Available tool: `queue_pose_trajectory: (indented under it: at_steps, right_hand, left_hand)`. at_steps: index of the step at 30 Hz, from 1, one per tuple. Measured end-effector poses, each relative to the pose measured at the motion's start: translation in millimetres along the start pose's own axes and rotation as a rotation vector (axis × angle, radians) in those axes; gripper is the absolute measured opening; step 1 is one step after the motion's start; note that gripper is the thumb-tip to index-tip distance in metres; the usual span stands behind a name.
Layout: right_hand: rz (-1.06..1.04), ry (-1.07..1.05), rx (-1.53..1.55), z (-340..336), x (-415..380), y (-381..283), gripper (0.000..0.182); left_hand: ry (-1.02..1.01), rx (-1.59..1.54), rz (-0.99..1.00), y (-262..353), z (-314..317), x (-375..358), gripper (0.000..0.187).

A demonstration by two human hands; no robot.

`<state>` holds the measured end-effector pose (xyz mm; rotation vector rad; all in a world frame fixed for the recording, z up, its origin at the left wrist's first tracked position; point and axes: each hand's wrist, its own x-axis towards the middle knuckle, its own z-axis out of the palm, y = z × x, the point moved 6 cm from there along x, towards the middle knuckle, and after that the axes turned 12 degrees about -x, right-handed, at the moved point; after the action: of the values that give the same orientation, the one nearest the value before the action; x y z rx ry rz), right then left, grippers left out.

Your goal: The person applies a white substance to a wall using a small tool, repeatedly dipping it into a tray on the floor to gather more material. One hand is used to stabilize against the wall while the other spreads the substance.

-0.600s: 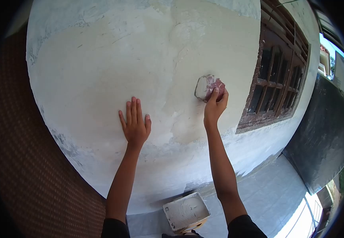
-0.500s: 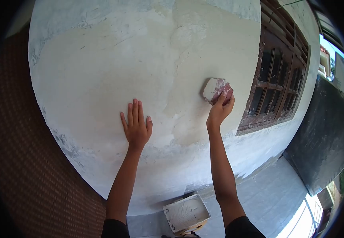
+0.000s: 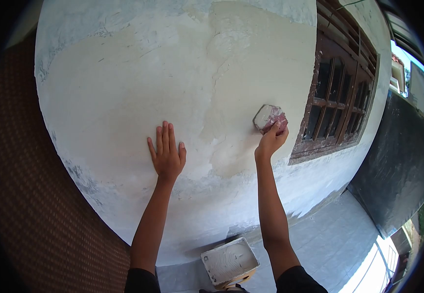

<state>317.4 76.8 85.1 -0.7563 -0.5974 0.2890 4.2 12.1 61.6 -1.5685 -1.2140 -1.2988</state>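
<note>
My left hand (image 3: pixel 168 155) lies flat against the pale wall (image 3: pixel 124 93), palm down with its fingers stretched out, holding nothing. To the right, my right hand (image 3: pixel 271 141) grips a reddish pad (image 3: pixel 272 117) smeared with white between thumb and fingers. The pad is held at the wall, left of the window; its exact kind is not clear, and my fingers cover its lower right part. Beige and whitish patches mark the wall around both hands.
A brown wooden window (image 3: pixel 336 97) with dark panes is set in the wall at right. Below stands a tray (image 3: pixel 231 261) with white material in it, on the grey floor (image 3: pixel 314 244). A dark panel (image 3: pixel 392 166) leans at far right; a brown woven-looking surface (image 3: pixel 41 195) borders the left.
My right hand has tilted the pad and brought it slightly lower on the wall. The left hand stays flat in about the same place. The view has shifted a little.
</note>
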Motion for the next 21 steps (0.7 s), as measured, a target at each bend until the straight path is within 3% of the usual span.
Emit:
queue_pose_trajectory:
  at_steps: [1,3,6,7,9,11,13,16,18,19,20,21]
  right_hand:
    - [-0.060,-0.037,0.052,1.8,-2.7,-7.7,0.032]
    - [-0.200,-0.329,-0.036,17.2,-39.6,-26.1,0.031]
    - [-0.751,-0.671,-0.435,40.0,-104.0,-27.7,0.026]
    - [-0.808,-0.680,-0.451,43.2,-108.3,-33.5,0.026]
    - [-0.592,-0.423,-0.450,38.0,-69.0,-31.5,0.027]
    - [-0.208,-0.134,-0.095,15.4,-1.4,-13.6,0.032]
    - [-0.013,0.142,0.014,-24.5,60.0,24.6,0.036]
    - [-0.065,0.073,0.134,-29.0,42.3,6.6,0.034]
    - [-0.213,-0.280,-0.015,1.5,-15.6,-8.2,0.031]
    - [-0.348,-0.366,-0.171,14.5,-47.2,-7.3,0.028]
    - [-0.793,-0.544,-0.443,28.5,-102.7,-20.8,0.026]
    - [-0.754,-0.629,-0.434,34.3,-110.7,-21.3,0.028]
  left_hand:
    - [0.012,0.018,0.018,0.2,0.1,-0.3,0.061]
    - [0.022,0.029,0.040,-0.1,0.8,0.4,0.062]
    - [0.000,0.017,0.020,0.5,0.8,-2.9,0.062]
    - [-0.004,0.015,0.020,0.2,-0.2,-2.1,0.062]
    - [-0.009,0.018,0.024,-1.4,-1.4,-2.5,0.062]
    - [-0.005,0.021,0.033,-2.5,-0.2,-3.9,0.062]
    - [-0.003,0.039,0.029,-0.6,0.5,-5.4,0.062]
    - [0.010,0.050,0.020,-0.1,0.5,-5.2,0.062]
    - [0.007,0.043,0.023,-1.0,1.0,-4.2,0.062]
    - [-0.001,0.037,0.015,-3.5,-0.1,-3.6,0.062]
    - [-0.016,0.026,0.012,-1.1,0.7,-5.8,0.062]
    - [-0.020,0.025,0.018,-1.9,1.2,-5.8,0.062]
